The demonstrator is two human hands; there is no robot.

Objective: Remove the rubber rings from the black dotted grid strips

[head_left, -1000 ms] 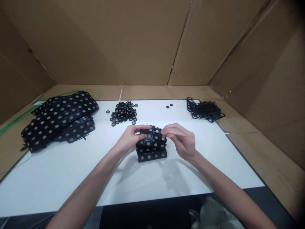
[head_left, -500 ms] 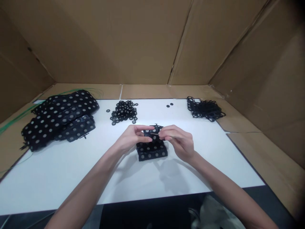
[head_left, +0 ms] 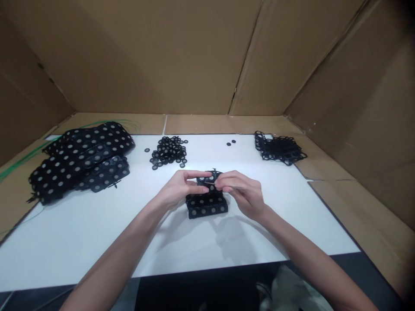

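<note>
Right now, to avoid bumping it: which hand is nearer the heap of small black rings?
Left: the left hand is in front of the heap of small black rings, apart from it; the right hand is farther, front and right.

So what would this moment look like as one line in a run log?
Left hand: pinches black dotted mesh piece | Right hand: thin pick against it | Beneath: stacked dotted mesh on white board

No readable text, labels, brands, numbers or signs anywhere; cardboard walls, white board, black dotted sheets show no legible marks.
</note>
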